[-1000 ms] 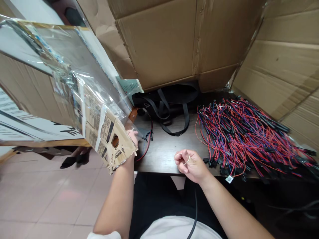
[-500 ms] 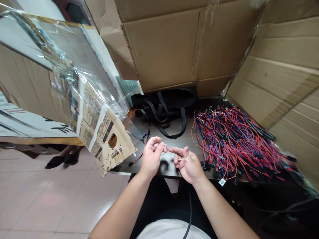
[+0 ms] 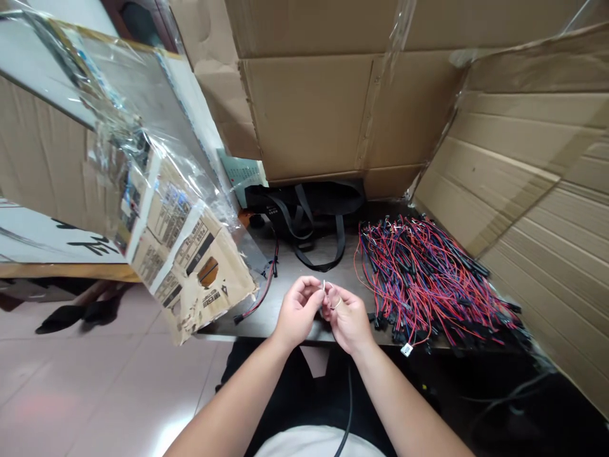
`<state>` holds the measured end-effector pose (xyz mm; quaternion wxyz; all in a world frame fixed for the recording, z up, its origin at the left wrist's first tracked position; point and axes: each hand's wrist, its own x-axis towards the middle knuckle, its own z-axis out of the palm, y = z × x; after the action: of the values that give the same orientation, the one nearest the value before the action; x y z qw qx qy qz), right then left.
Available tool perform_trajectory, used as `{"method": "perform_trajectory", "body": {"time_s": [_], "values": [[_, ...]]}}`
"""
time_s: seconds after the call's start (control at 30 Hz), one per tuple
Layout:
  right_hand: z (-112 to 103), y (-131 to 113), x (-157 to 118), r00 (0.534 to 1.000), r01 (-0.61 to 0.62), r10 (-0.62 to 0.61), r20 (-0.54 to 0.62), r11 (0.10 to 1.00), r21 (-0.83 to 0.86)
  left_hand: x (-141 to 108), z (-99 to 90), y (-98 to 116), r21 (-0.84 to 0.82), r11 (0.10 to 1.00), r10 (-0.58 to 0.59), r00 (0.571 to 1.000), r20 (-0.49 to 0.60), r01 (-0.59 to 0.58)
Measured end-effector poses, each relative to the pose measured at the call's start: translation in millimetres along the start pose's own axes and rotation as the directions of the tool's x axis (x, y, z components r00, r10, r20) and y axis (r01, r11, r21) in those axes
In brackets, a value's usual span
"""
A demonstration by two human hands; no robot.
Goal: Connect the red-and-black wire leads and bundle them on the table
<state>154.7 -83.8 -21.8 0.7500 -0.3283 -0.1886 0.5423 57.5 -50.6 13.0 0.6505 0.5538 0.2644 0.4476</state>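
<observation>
My left hand (image 3: 299, 312) and my right hand (image 3: 349, 320) meet over the front edge of the dark table (image 3: 292, 301). Between the thumb and fingers of the left is pinched a thin whitish band (image 3: 324, 285), its short end sticking up. Part of that band also loops over the curled fingers of my right hand, which are closed on it. How it runs between the two hands is hidden. To the right of them lies a large heap of red, blue and black wire leads (image 3: 423, 279) with black ends.
A black fabric bag (image 3: 328, 198) lies behind my hands. A few loose leads (image 3: 261, 295) are at the left, beside a torn cardboard box (image 3: 209, 279) with plastic film. Cardboard walls (image 3: 309, 114) enclose the back and right. A white connector (image 3: 406, 349) overhangs the front edge.
My hands have come closer together, and the band that was stretched between them is now gathered at the fingertips. The view has shifted a little to the right.
</observation>
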Motion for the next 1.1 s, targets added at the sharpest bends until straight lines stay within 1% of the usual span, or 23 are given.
{"method": "perform_trajectory", "body": {"time_s": [0.1, 0.17, 0.2, 0.27, 0.33, 0.43, 0.5, 0.57, 0.6, 0.63, 0.7, 0.77, 0.83, 0.9, 0.93, 1.0, 1.1], "values": [[1, 0, 0, 0.999, 0.007, -0.006, -0.051, 1.0, 0.017, -2, -0.8, -2, 0.009, 1.0, 0.003, 0.999, 0.042, -0.004], [1, -1, 1, 0.999, 0.016, -0.014, -0.051, 0.999, 0.036, -1, -2.9, -3, 0.005, 1.0, -0.015, 0.999, 0.052, 0.015], [0, -1, 1, 0.998, 0.023, -0.021, -0.051, 0.999, 0.049, -1, -4.4, -3, -0.001, 1.0, -0.023, 0.999, 0.032, 0.023], [-2, -2, 3, 0.998, 0.033, -0.028, -0.06, 0.996, 0.083, 2, -8.0, -4, -0.032, 0.999, -0.033, 0.998, -0.051, 0.032], [-3, -3, 4, 0.996, 0.041, -0.033, -0.078, 0.993, 0.11, 6, -11.7, -4, -0.087, 0.995, -0.052, 0.989, -0.136, 0.04], [-3, -3, 6, 0.994, 0.05, -0.039, -0.1, 0.993, 0.11, 11, -15.7, -4, -0.133, 0.99, -0.078, 0.973, -0.217, 0.05], [-2, -3, 7, 0.995, 0.042, -0.033, -0.096, 0.994, 0.097, 14, -17.4, -5, -0.062, 0.998, -0.042, 0.965, -0.26, 0.027], [0, -1, 6, 0.997, 0.035, -0.031, -0.066, 0.997, 0.066, 18, -19.4, -7, 0.106, 0.994, 0.025, 0.966, -0.259, 0.002], [1, -1, 6, 0.998, 0.041, -0.039, -0.051, 0.998, 0.042, 21, -20.7, -8, 0.216, 0.976, 0.058, 0.971, -0.233, -0.006], [1, 0, 5, 0.998, 0.056, -0.055, -0.042, 0.998, 0.016, 24, -22.4, -9, 0.332, 0.943, 0.083, 0.977, -0.196, -0.013], [3, 3, 4, 0.993, 0.101, -0.102, -0.059, 0.995, -0.025, 30, -26.7, -9, 0.546, 0.837, 0.116, 0.985, -0.127, -0.028], [3, 4, 3, 0.982, 0.151, -0.155, -0.103, 0.987, -0.048, 36, -31.5, -7, 0.718, 0.696, 0.142, 0.985, -0.096, -0.03], [3, 6, 3, 0.967, 0.198, -0.207, -0.151, 0.978, -0.07, 42, -36.2, -4, 0.848, 0.53, 0.159, 0.983, -0.093, -0.006], [2, 8, 3, 0.95, 0.239, -0.252, -0.185, 0.967, -0.091, 47, -39.7, -2, 0.922, 0.386, 0.153, 0.984, -0.091, 0.025], [2, 9, 4, 0.942, 0.256, -0.272, -0.196, 0.961, -0.101, 48, -40.9, -1, 0.941, 0.337, 0.144, 0.986, -0.089, 0.036], [0, 11, 4, 0.932, 0.281, -0.302, -0.2, 0.951, -0.126, 50, -42.0, 0, 0.96, 0.277, 0.122, 0.989, -0.082, 0.045], [-1, 11, 0, 0.932, 0.294, -0.327, -0.157, 0.935, -0.201, 48, -41.1, 1, 0.979, 0.201, 0.11, 0.992, -0.068, 0.045]]}}
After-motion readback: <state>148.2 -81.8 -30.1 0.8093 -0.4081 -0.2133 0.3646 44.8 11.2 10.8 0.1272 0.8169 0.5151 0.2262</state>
